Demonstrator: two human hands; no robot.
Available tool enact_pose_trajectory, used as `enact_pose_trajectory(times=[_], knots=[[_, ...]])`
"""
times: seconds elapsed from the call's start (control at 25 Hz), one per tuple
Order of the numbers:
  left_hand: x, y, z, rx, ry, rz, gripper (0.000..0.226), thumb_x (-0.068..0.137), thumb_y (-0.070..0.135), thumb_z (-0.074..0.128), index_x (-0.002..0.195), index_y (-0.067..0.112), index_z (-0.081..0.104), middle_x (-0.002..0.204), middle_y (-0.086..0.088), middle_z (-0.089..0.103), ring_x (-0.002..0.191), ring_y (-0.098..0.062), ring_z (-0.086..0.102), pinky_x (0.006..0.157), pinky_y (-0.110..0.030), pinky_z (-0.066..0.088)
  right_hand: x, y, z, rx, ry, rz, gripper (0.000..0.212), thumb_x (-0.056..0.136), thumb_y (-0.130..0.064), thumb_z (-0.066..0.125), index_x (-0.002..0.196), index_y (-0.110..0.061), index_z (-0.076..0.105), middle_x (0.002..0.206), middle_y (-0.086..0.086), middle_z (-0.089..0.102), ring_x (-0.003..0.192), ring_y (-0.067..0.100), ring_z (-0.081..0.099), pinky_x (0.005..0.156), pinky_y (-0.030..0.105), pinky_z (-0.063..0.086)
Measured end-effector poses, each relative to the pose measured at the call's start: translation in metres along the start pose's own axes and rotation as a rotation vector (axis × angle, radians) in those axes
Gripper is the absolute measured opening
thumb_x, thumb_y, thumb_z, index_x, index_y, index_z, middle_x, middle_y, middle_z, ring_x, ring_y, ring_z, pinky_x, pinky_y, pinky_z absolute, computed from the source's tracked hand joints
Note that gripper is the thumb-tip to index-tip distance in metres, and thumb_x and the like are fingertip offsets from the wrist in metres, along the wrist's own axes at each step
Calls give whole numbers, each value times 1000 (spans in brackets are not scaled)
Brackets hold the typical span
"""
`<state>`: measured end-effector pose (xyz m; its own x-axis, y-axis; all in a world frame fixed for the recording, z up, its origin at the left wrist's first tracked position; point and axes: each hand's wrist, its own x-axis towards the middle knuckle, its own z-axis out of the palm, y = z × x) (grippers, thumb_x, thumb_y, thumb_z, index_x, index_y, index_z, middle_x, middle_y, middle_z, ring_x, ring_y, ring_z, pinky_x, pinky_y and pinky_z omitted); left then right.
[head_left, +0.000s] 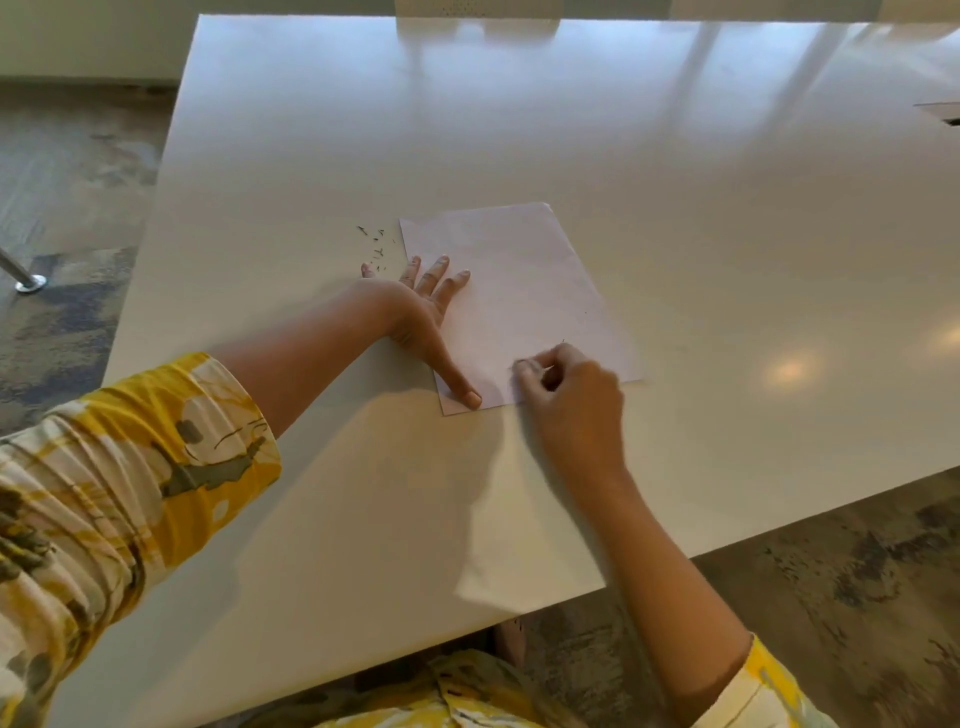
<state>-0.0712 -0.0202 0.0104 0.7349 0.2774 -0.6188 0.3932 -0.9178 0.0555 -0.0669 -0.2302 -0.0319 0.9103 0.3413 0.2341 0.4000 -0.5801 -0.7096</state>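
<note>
Paper (519, 291): middle of the frame, flat on the tabletop (701, 218), turned at a slant, long edges running from upper left to lower right. Pale and plain, with a faint speck or two near the right edge.

Left hand (423, 312): in from lower left, palm down across the left edge of the paper. Fingers (440, 270) straight and spread, released, gripping nothing. Three on the sheet, the little one off it on the tabletop. Thumb (467, 396) stretched toward the lower left corner of the sheet, tip pressing there.

Right hand (574, 397): in from lower right, over the near edge of the paper, just right of the thumb. Fingers curled in, tips bunched together and touching the sheet. Blurred here; cannot tell if pinching anything.

Bits (375, 244): small dark scraps, scattered on the tabletop just left of the paper's far left corner, close to the little finger. Too small to name.

Sleeve (135, 467): yellow and white print with grey marks, bunched on the left forearm, lower left of the frame. Same print at the lower right corner and bottom middle.

Floor (62, 171): mottled grey, at left and lower right of the frame. Metal leg (21, 275) at the left edge, foot on the floor.
</note>
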Motion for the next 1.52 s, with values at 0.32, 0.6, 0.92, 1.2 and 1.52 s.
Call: enact_pose_trajectory(times=[0.32,0.6,0.92,1.2,1.52], knots=[[-3,3,-1,18,0,-18,181,3,97,56,147,37,-34,154,10,-43,146,-23,-34,112,-73,-8,-17,-15,12,30,-110,-84,12,89,-24,65,82,-15,67,65,-4,65,60,14,59,56,28,41],[-3,1,0,3,-4,-14,182,1,98,58,147,39,-34,153,13,-44,144,-21,-36,113,-71,-9,18,14,-26,-41,69,80,13,90,-23,65,83,-12,68,68,-3,65,67,18,63,63,25,42],[-1,0,1,16,-4,-17,183,-1,99,56,145,40,-35,152,14,-45,145,-21,-35,111,-72,-11,16,28,-40,-7,90,144,14,89,-27,66,81,-16,70,66,-7,64,65,13,62,56,14,35],[-1,1,-1,15,-8,-14,185,-4,99,54,146,39,-35,153,12,-44,145,-22,-35,112,-72,-11,3,19,-27,36,0,50,13,88,-29,68,80,-19,70,62,-9,63,61,6,60,55,17,39],[-1,0,-1,17,-9,-13,185,-3,98,56,146,38,-34,154,11,-44,145,-23,-35,112,-72,-9,1,16,-21,19,-76,-29,12,84,-29,70,76,-21,68,56,-9,61,55,4,58,52,14,38]])
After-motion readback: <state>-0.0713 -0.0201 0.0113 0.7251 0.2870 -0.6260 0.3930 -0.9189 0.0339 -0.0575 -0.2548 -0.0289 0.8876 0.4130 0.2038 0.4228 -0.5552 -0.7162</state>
